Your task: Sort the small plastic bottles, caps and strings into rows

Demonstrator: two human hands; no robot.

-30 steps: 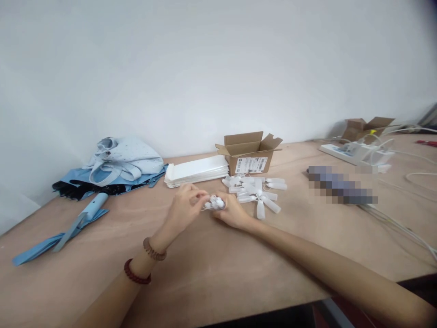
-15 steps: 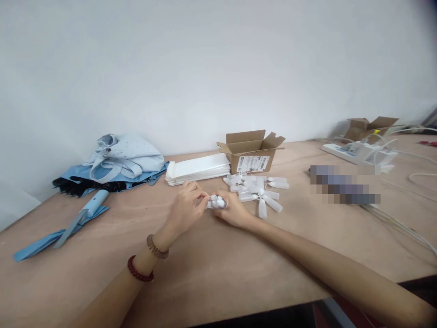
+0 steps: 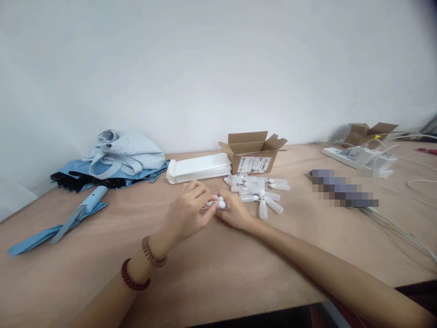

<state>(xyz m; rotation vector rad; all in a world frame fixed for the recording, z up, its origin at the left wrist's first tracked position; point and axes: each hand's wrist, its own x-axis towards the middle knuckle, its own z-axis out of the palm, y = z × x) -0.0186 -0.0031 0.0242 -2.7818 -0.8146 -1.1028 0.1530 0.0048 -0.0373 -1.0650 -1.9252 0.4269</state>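
My left hand (image 3: 189, 212) and my right hand (image 3: 235, 210) meet at the middle of the wooden table (image 3: 211, 273). Both are closed on a small bundle of white plastic tags (image 3: 218, 202) held between their fingertips. A thin white cord trails from the bundle toward my left fingers. Just right of my hands lies a loose pile of several white plastic tags (image 3: 259, 191). My left wrist wears two bead bracelets (image 3: 143, 264).
A stack of white paper bags (image 3: 198, 167) and an open cardboard box (image 3: 253, 151) stand behind the pile. A blue umbrella and pale cloth (image 3: 102, 171) lie at the left. A power strip with cables (image 3: 362, 157) and a second box (image 3: 370, 131) sit far right.
My left hand has shifted slightly right and closer over the bundle, fingers curling on it. My right hand stays put. The view has drifted a little.
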